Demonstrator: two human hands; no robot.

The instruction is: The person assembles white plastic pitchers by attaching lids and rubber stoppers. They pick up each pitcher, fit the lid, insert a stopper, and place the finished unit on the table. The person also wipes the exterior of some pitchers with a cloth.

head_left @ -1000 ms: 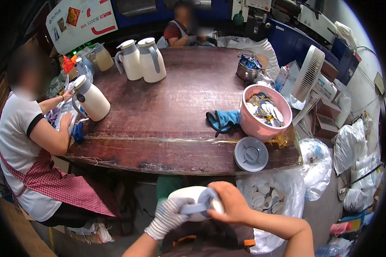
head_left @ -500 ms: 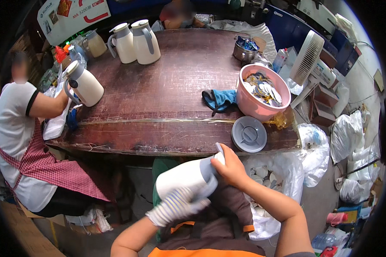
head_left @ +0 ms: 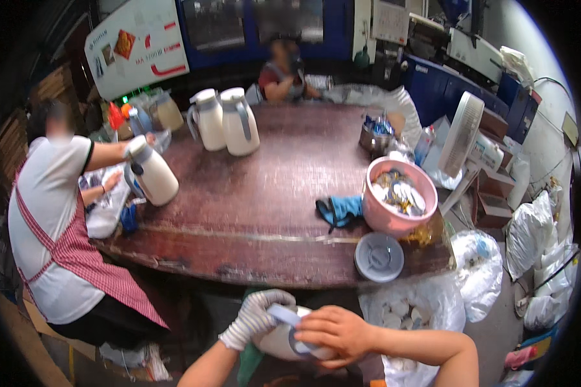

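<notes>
Holding step, lower centre: left hand [head_left: 257, 314] and right hand [head_left: 337, 333] both grip the cream jug [head_left: 275, 342]. Turning would require steady support.

So the room's basically a big dark reddish-brown bench [head_left: 290, 184], scuffed along the near edge, with light glaring off the top. Blue panelling [head_left: 250, 33] with two dark window panes [head_left: 216, 26] runs across the back. Pale wall [head_left: 529, 39] on the right, grey floor [head_left: 490, 330] below, brown cardboard [head_left: 53, 90] stacked far left.
</notes>
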